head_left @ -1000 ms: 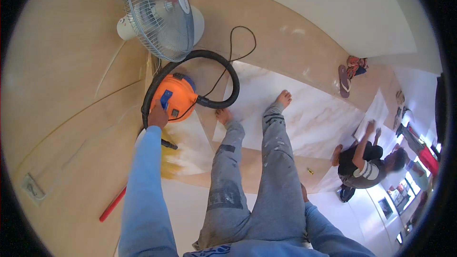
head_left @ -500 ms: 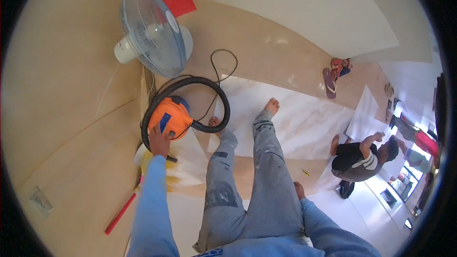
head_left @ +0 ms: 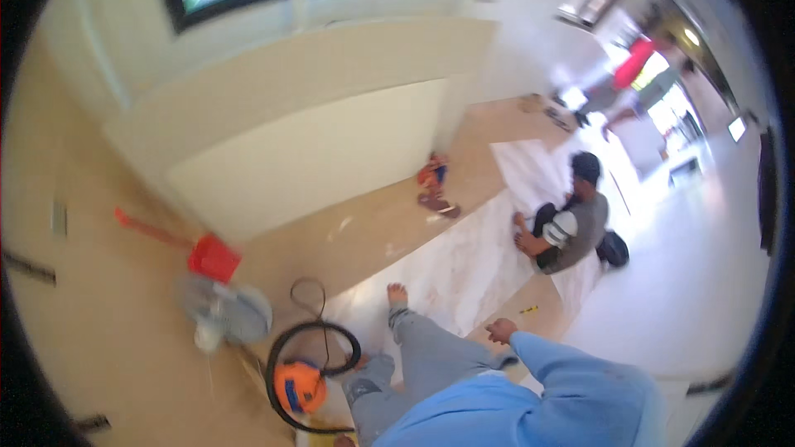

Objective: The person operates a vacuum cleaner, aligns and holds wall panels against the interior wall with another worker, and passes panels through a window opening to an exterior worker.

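Withdrawn from the orange vacuum cleaner (head_left: pixel 310 389), which sits on the floor with its black hose (head_left: pixel 272 368) looped about it, the left hand (head_left: pixel 344 441) barely shows, fingers unreadable; blur hides the finger spread of the right hand (head_left: pixel 500 331), near a seated co-worker (head_left: pixel 584 228).

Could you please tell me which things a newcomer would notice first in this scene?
The bright orange vacuum cleaner near the bottom, left of centre, with its black hose looping around it, would probably catch the eye first. Then comes the red dustpan, beyond the fan at the left. Right of centre, a person sits low by the white marbled sheet.
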Demonstrator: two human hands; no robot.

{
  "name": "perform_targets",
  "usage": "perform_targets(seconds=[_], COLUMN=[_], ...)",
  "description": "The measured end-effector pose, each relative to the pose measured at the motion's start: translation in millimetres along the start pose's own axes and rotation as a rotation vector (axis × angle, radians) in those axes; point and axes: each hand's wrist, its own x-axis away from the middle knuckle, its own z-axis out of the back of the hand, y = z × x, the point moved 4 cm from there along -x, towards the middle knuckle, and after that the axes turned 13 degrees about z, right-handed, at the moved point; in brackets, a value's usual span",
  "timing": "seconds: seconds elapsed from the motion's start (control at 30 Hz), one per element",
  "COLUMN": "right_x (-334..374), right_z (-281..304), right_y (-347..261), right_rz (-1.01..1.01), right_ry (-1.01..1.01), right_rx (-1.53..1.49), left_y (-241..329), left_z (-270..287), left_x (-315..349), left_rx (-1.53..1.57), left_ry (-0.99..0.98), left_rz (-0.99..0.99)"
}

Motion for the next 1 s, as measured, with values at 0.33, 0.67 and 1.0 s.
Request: perform_targets(seconds=[0.33,0.67,1.0], right_x=[1,141,204], right_z=[-47,-46,-171], right_y=[43,61,240], right_rz=[0.376,-0.187,-0.046], right_ry=[0.239,0.164,0.064], right_rx=[-0.192,-0.740,-0.382], left_y=[302,283,209], left_z=[97,144,128], left_x=[20,28,39], left_rx=[0.044,0.022,0.150], left_ry=[-0.170,-0.145,-0.237], left_rz=[-0.423,-0.387,-0.307])
